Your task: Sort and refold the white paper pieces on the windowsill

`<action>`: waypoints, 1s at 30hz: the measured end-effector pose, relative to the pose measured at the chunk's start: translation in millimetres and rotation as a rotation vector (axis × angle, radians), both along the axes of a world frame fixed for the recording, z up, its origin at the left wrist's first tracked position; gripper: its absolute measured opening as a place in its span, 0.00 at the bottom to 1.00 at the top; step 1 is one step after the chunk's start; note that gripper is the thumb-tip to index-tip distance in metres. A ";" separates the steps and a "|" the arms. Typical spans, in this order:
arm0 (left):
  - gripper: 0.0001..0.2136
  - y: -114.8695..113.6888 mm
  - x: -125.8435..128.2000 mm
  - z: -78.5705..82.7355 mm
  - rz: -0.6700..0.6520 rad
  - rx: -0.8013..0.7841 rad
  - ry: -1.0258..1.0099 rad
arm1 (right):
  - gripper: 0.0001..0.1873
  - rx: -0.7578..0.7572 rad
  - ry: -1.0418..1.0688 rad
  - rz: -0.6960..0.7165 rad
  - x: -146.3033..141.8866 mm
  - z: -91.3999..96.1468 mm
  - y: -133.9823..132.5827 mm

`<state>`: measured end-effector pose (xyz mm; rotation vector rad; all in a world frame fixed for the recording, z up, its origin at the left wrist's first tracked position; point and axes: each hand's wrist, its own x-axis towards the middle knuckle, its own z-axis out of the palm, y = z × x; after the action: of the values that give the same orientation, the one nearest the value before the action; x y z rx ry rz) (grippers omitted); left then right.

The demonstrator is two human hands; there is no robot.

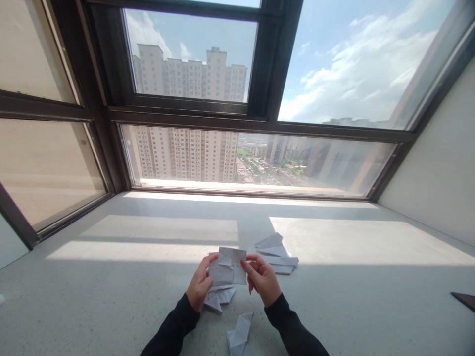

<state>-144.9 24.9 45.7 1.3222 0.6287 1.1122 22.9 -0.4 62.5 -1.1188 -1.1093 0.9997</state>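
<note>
Between my two hands is a squarish piece of folded white paper [227, 273], its panels overlapping with creases that meet near the middle. My left hand [201, 282] grips its left edge, the thumb low at the side. At the right edge, my right hand [262, 278] pinches the paper between thumb and fingers. Below the held piece lie more folded white papers [221, 297], partly hidden by it and by my left hand. Another folded paper strip [240, 332] rests nearer to me, between my forearms.
A loose pile of folded white papers [280, 257] lies beyond my right hand on the pale speckled sill [352, 301]. Dark window frames [252, 194] border the far side. A dark pointed object [464, 300] sits at the right edge.
</note>
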 end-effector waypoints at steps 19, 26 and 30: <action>0.18 -2.2 2.7 7.5 0.255 0.108 0.046 | 0.20 0.063 -0.478 -0.140 -0.7 -16.7 2.3; 0.17 20.5 -23.9 4.8 0.523 0.094 0.113 | 0.18 0.035 -0.989 -0.118 -10.9 -34.5 14.3; 0.16 20.0 -26.0 7.2 0.596 0.088 0.145 | 0.11 -0.067 -0.980 -0.063 -19.8 -36.0 18.5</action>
<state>-170.9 44.9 52.9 1.3338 1.1397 1.5406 3.1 18.1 26.5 -1.7561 -1.7876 0.3983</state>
